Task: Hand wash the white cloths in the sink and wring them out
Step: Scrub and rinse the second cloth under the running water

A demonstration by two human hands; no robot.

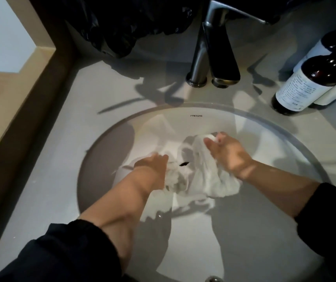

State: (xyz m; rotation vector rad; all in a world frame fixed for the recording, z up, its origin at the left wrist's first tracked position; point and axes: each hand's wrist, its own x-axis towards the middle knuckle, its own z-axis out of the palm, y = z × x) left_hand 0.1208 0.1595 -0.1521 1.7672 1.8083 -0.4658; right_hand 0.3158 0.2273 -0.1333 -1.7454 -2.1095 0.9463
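Hard spots first. On the left, my left hand [153,161] is motion-blurred, its fingertips lost against the white cloth [203,176], so I cannot tell whether it grips or only presses there. The cloth is bunched in the sink [106,139] between both hands, and I can't say if it's one piece or several. There's a small dark patch [184,164] in its folds that I can't identify. My right hand [228,151] is clearer, with thumb and fingers curled round the cloth's upper end and the rest trailing under the palm. Up top, crumpled black material [122,27] is cut off by the frame, and so is the faucet [210,58] head. A metal fitting [214,279] peeks in at the bottom edge.

Now room. A wooden ledge [20,88] borders the grey worktop [71,119] on the left. The basin curves wide around both hands. On the right, a dark bottle [305,82] stands on the worktop just beside the rim, with a second one behind it.

Writing next. FAENZA [196,115] is printed on the basin's far wall. The bottle's white label carries small print, too fine to read.
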